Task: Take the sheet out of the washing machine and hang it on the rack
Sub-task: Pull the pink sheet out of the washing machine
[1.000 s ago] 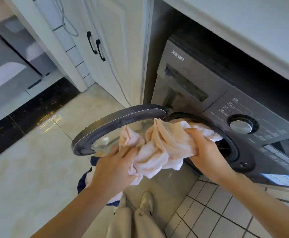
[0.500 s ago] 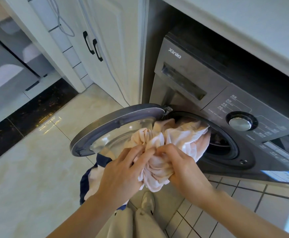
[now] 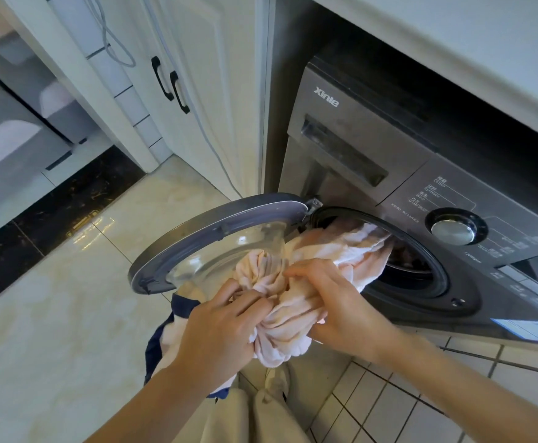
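Note:
A pale pink sheet (image 3: 334, 247) trails in a bunch out of the round opening of the grey washing machine (image 3: 357, 145). Its free end is gathered in front of the drum. My left hand (image 3: 222, 327) grips the bunched cloth from the left. My right hand (image 3: 338, 311) grips the same bunch from the right, fingers curled into the folds. The rest of the sheet still lies inside the dark drum. The machine's round door (image 3: 216, 231) stands swung open to the left. No rack is in view.
White cabinet doors with black handles (image 3: 170, 83) stand left of the machine, under a white countertop (image 3: 453, 43). A dark-blue-and-white cloth (image 3: 162, 340) hangs below my left hand. Beige floor tiles (image 3: 53, 298) spread to the left; my trouser legs are below.
My right hand left the drum opening and came down beside my left hand. Both hands now gather the sheet's end into one bunch, closer to me.

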